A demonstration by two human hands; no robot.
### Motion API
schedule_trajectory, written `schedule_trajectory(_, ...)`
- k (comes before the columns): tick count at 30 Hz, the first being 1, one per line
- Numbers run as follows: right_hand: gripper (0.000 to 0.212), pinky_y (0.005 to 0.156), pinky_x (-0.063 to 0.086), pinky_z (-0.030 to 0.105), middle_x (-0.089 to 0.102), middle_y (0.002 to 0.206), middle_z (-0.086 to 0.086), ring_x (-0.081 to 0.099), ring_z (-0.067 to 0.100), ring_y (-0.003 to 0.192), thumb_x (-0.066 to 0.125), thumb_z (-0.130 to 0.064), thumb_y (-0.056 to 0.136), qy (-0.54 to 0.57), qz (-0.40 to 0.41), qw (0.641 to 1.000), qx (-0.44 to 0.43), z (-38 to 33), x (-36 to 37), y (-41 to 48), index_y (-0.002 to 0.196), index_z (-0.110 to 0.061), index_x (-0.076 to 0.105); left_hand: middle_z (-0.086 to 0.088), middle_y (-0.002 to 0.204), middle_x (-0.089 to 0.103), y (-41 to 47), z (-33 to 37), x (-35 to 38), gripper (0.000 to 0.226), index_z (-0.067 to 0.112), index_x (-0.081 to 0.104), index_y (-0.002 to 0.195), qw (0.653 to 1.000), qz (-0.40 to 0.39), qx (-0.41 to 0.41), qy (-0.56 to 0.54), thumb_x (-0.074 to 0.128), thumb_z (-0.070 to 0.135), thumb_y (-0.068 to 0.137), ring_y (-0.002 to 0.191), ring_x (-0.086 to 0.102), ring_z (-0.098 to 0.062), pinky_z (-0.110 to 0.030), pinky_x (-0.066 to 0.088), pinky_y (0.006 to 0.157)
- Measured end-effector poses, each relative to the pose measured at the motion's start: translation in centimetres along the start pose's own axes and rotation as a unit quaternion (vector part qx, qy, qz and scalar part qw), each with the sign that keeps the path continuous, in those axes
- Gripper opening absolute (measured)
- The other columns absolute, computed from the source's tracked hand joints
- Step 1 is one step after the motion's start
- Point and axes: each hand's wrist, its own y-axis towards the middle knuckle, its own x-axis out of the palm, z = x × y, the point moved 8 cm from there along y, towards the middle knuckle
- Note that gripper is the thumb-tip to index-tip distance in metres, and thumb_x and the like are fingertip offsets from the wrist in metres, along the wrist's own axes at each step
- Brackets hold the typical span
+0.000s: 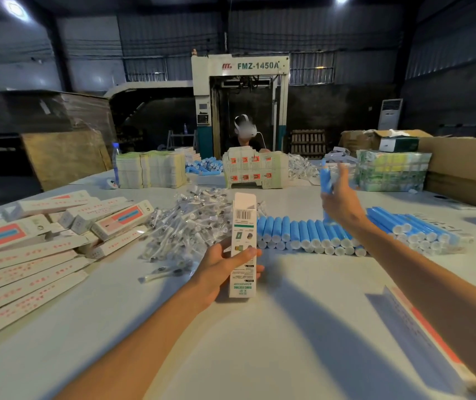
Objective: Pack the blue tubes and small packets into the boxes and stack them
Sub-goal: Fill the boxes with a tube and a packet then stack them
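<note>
Right hand is motion-blurred, raised above the tube rows, holding a blue tube near upright; exact finger wrap unreadable. Bare table lies nearside of both hands. Packet pile sits centre-left; packed boxes far left, cut by the frame. Left hand has its fingers curled round a box, long axis vertical, open flap up.

The box in my left hand is white with green print and a black barcode; the tube at one o'clock, in my right hand, is blue.
</note>
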Motion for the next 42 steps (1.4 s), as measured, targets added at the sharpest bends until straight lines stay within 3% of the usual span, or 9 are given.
schedule_trajectory(3,0.083,0.086,0.059,0.035,0.054,0.129,0.017,0.068,0.028,0.105,0.063,0.003,0.098,0.290,-0.030,0.955,-0.059,-6.1,-0.1,-0.3,0.157,-0.024,0.012,-0.013,0.122,0.078,0.0,-0.2,0.0,0.064,0.018,0.058,0.138,1.000,0.003,-0.007,-0.006,0.088,0.026,0.082,0.104,0.077,-0.042,-0.050,0.064,0.088)
schedule_trajectory(7,0.098,0.079,0.062,0.032,0.059,0.121,0.021,0.075,0.024,0.098,0.074,-0.003,0.092,0.394,-0.106,0.909,-0.086,-11.1,2.1,-1.7,0.158,-0.034,0.009,-0.018,0.119,0.077,0.0,-0.5,0.2,0.071,0.011,0.060,0.136,1.000,0.002,-0.012,-0.021,0.095,0.024,0.075,0.100,0.076,-0.046,-0.049,0.064,0.084)
schedule_trajectory(15,0.089,0.069,0.058,0.019,0.069,0.117,0.014,0.073,0.017,0.092,0.076,-0.014,0.094,0.243,-0.123,0.958,-0.090,-10.5,5.5,-2.3,0.155,-0.034,0.015,-0.016,0.118,0.078,-0.5,-0.3,0.2,0.065,0.015,0.059,0.135,1.000,0.000,-0.003,-0.008,0.090,0.025,0.080,0.101,0.076,-0.045,-0.051,0.064,0.088)
schedule_trajectory(20,0.089,0.071,0.055,0.015,0.064,0.107,-0.005,0.069,0.014,0.094,0.084,-0.016,0.086,0.117,-0.241,0.952,-0.145,-11.9,7.8,-3.0,0.153,-0.030,0.027,-0.012,0.116,0.079,-0.2,-0.1,-0.3,0.056,0.020,0.059,0.135,0.999,0.013,0.013,0.027,0.086,0.029,0.086,0.102,0.078,-0.039,-0.050,0.064,0.092)
schedule_trajectory(25,0.040,0.098,0.054,0.033,0.051,0.133,-0.002,0.057,0.015,0.113,0.066,-0.024,0.101,0.059,-0.211,0.955,-0.199,-11.7,10.1,-4.9,0.138,-0.021,0.052,-0.008,0.109,0.080,0.5,-0.2,-1.8,0.050,0.020,0.061,0.129,0.996,0.072,0.037,0.031,0.083,0.040,0.089,0.092,0.079,-0.031,-0.041,0.066,0.081)
schedule_trajectory(31,0.040,0.102,0.050,0.036,0.049,0.133,0.007,0.055,0.020,0.116,0.058,-0.011,0.104,0.107,-0.163,0.968,-0.158,-8.9,13.3,-7.5,0.143,-0.012,0.052,-0.009,0.099,0.080,0.1,1.1,-7.1,0.048,0.026,0.064,0.128,0.969,0.217,0.097,0.062,0.071,0.046,0.084,0.083,0.078,-0.032,-0.048,0.065,0.076)
schedule_trajectory(35,0.035,0.102,0.047,0.042,0.056,0.128,0.014,0.056,0.027,0.117,0.055,0.001,0.100,0.036,-0.199,0.967,-0.157,-6.7,17.3,-9.6,0.134,-0.004,0.059,-0.009,0.090,0.081,-0.3,1.6,-9.5,0.047,0.021,0.066,0.124,0.948,0.294,0.120,-0.016,0.071,0.047,0.084,0.065,0.076,-0.027,-0.035,0.061,0.053)
schedule_trajectory(39,0.036,0.109,0.041,0.042,0.053,0.140,0.014,0.047,0.030,0.131,0.055,-0.022,0.106,-0.069,-0.228,0.955,-0.178,-5.3,20.8,-11.0,0.140,-0.008,0.055,-0.012,0.086,0.080,0.1,1.7,-10.4,0.054,0.020,0.067,0.123,0.941,0.309,0.132,-0.043,0.065,0.060,0.088,0.060,0.074,-0.028,-0.034,0.059,0.051)
schedule_trajectory(42,0.027,0.102,0.043,0.046,0.056,0.133,0.019,0.047,0.036,0.126,0.053,-0.015,0.104,-0.135,-0.218,0.952,-0.170,-4.6,21.9,-11.4,0.127,-0.001,0.056,-0.012,0.088,0.080,0.4,1.3,-10.5,0.057,0.018,0.066,0.122,0.944,0.301,0.123,-0.051,0.062,0.063,0.087,0.063,0.074,-0.028,-0.037,0.061,0.058)
